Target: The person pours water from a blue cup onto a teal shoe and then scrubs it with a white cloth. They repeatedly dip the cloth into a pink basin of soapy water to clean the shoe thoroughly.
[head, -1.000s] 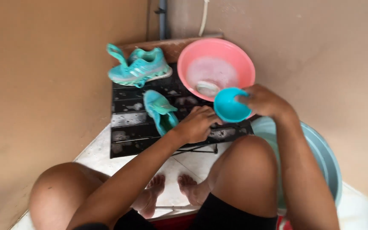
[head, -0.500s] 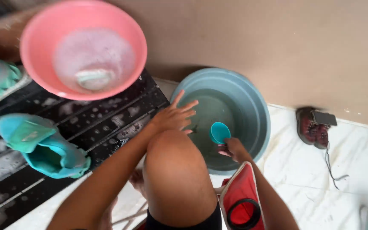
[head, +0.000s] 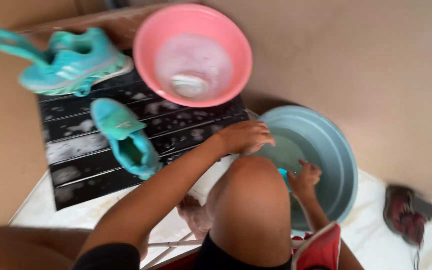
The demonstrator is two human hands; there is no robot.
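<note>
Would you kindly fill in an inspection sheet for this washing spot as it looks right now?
Surface: black slatted mat, wet and soapy, on pale floor.
Job's things: blue-grey water basin; small blue scoop at right hand.
Clutter: two teal sneakers; pink basin with suds; dark red shoe.
Hands: left hand open over basin rim; right hand in basin, grips scoop.
Cables: nothing seen.
Surroundings: tan walls.

Pink basin (head: pixel 146 65), sudsy, at far edge of my black slatted board (head: pixel 76 145). Two teal shoes: one (head: pixel 71 62) at far left corner, other (head: pixel 126 137) mid-board. Dark red shoe (head: pixel 401 212) on floor, right.
</note>
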